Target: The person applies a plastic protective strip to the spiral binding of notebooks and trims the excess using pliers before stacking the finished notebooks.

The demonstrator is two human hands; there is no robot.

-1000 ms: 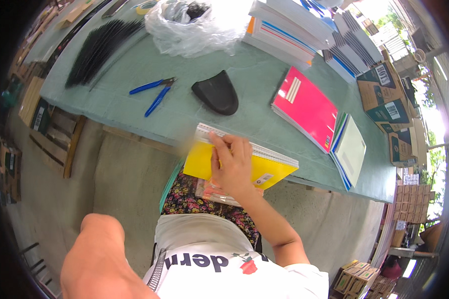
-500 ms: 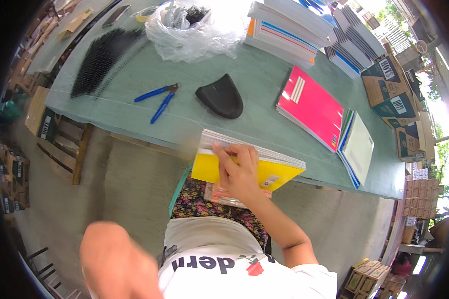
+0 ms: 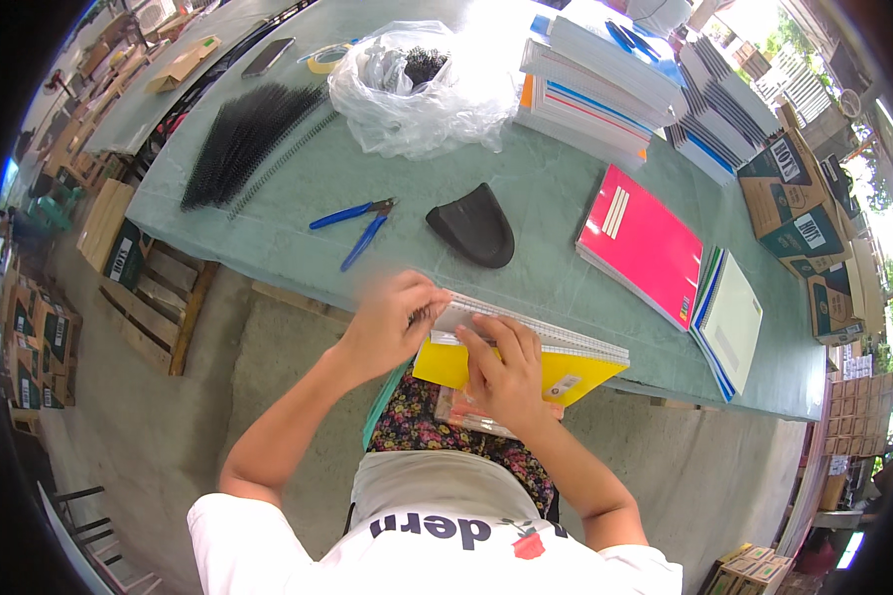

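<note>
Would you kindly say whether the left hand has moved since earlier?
Yes; the left hand has come forward, toward the near edge of the green table, to the yellow notebook.

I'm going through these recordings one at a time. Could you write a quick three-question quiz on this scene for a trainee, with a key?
1. What colour is the cover of the notebook that the right hand touches?

2. True or false: the blue-handled cutters lie to the left of the curved black object.

3. Where is the left hand?
A. At the left end of that same notebook
B. At the right end of that same notebook
C. On the cutters

Key:
1. Yellow
2. True
3. A
</note>
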